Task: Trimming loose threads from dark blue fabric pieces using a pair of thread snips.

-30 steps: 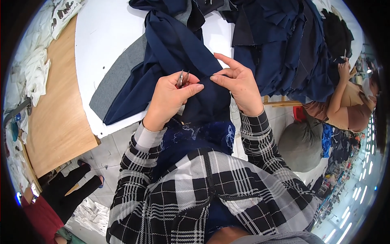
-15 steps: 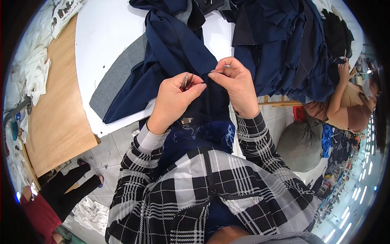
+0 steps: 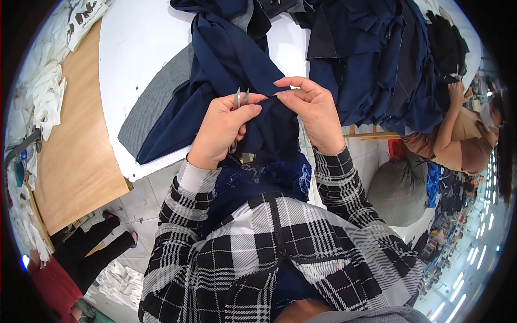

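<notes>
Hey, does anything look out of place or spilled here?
Possibly: white cloth lies in a loose heap at lower left, seemingly on the floor, where it could get dirty. I see no spill.

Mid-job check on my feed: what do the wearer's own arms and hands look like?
Long black-and-white plaid sleeves cover both arms to the wrists. The left sleeve ends in a broad pale band; the right sleeve has dark checks down to its edge. The left hand and right hand are bare, with no gloves visible.
</notes>
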The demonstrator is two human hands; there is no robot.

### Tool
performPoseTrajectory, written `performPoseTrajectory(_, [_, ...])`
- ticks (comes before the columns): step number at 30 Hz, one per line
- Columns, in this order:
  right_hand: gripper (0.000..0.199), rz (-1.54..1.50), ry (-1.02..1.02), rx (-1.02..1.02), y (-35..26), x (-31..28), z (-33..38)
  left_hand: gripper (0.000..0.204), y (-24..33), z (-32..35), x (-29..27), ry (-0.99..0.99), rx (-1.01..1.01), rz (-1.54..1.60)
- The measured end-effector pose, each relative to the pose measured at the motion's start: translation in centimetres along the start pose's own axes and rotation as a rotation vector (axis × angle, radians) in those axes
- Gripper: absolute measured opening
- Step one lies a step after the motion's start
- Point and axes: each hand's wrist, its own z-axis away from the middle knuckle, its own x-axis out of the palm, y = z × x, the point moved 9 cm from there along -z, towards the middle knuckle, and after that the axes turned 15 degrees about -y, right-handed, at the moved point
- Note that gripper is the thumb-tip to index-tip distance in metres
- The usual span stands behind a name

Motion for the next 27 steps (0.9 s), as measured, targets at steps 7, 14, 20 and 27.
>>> performPoseTrajectory(7, [0.022,-0.001,-0.002,-0.013,0.0,-0.2,0.1,0.019,-1.3,-0.5,0.0,-0.054,-0.056,0.185])
performPoseTrajectory(14, [0.020,-0.012,-0.008,-0.019,0.1,-0.1,0.1,0.020,-1.7,-0.7,0.1,-0.111,-0.049,0.280])
performPoseTrajectory(20, [0.021,0.023,-0.012,-0.013,0.0,-0.4,0.1,0.017,-0.8,-0.4,-0.2,-0.044,-0.004,0.095])
performPoseTrajectory(27, [0.027,0.050,-0.080,0.049,0.2,-0.3,0.1,0.012,0.7,-0.2,-0.2,-0.044,0.058,-0.111])
